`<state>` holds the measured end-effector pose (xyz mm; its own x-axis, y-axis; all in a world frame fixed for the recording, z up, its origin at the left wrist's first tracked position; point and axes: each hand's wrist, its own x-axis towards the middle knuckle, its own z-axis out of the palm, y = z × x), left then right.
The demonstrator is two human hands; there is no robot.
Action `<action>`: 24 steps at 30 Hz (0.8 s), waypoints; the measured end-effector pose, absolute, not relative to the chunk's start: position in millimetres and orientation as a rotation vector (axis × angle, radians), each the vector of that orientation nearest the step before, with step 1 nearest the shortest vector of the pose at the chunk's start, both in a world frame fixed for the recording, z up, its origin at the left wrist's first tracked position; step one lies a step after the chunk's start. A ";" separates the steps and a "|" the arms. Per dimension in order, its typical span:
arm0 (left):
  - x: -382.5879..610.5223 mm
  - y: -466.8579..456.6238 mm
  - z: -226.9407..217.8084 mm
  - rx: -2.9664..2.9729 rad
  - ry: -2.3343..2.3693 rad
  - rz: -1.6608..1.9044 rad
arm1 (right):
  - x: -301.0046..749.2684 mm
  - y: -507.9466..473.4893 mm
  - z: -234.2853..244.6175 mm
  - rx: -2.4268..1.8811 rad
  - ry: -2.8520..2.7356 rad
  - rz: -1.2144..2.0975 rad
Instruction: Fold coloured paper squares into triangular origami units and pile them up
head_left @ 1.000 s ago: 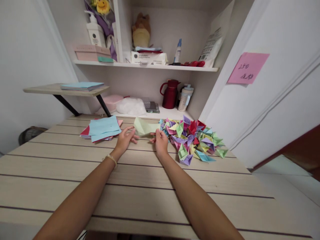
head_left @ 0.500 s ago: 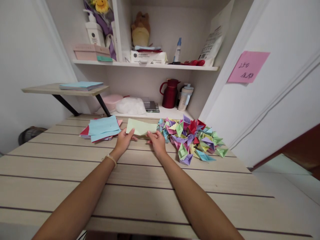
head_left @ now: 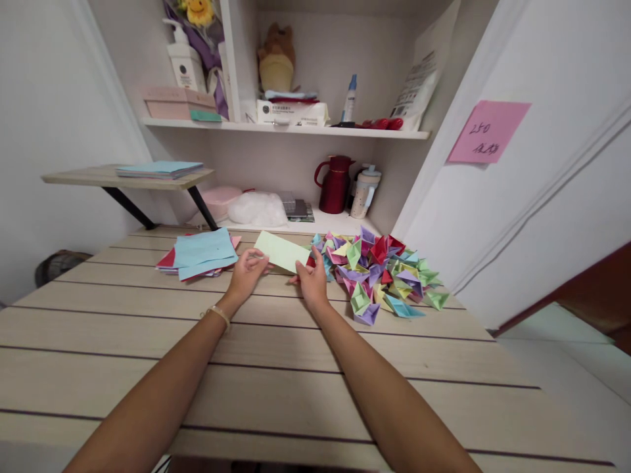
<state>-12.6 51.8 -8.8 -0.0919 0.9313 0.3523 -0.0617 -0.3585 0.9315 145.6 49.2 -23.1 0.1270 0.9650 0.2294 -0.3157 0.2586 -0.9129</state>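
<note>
A pale green sheet of paper, a long narrow rectangle, is held above the table between my two hands. My left hand is closed at its left end, thumb and fingers near the lower left corner. My right hand grips the right end, with the thumb on the near face and the fingers partly hidden behind. Just right of that hand lies a heap of folded paper boats in several colours. To the left rests a loose stack of coloured paper, light blue on top.
The slatted wooden table runs up to a white shelf unit. A small raised stand on the left carries more paper. Behind stand a red jug, a pale tumbler and a white fluffy bundle.
The green paper has tilted, its right end now lower and its face more toward me. My left fingers have shifted along its left end, and my right fingers have lifted slightly.
</note>
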 end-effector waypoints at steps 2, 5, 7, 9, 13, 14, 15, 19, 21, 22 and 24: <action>-10.0 49.7 -9.8 1.468 0.991 1.438 | 146.1 49.0 -23.6 -0.809 -1.042 1.104; -10.1 49.8 -12.1 1.522 0.989 1.397 | 145.6 47.9 -23.1 -0.829 -1.146 1.123; -12.5 51.2 -12.9 1.498 1.018 1.438 | 144.6 46.1 -21.4 -0.862 -1.242 1.138; -15.1 52.7 -12.7 1.462 1.064 1.491 | 143.4 43.6 -18.7 -0.879 -1.290 1.155; -17.6 54.1 -10.4 1.424 1.168 1.567 | 142.7 40.4 -14.5 -0.860 -1.256 1.204; -17.7 54.4 -9.9 1.416 1.192 1.583 | 142.9 40.5 -14.6 -0.851 -1.255 1.213; -17.7 54.6 -9.5 1.405 1.211 1.599 | 143.2 41.1 -15.5 -0.841 -1.258 1.216; -17.3 55.7 -8.6 1.322 1.180 1.655 | 144.2 46.1 -23.3 -0.814 -1.308 1.199; -17.0 55.4 -8.5 1.294 1.111 1.622 | 144.3 48.7 -27.1 -0.807 -1.352 1.190; -16.9 55.0 -8.5 1.291 1.081 1.587 | 144.2 49.7 -28.3 -0.798 -1.368 1.190; -16.9 53.6 -8.7 1.308 1.054 1.508 | 144.0 51.1 -29.5 -0.782 -1.375 1.184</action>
<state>-16.9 53.6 -8.7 -0.0851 0.9588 0.2710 -0.0750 -0.2774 0.9578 144.0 51.1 -29.5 -0.1757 0.9348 0.3087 -0.1668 0.2808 -0.9452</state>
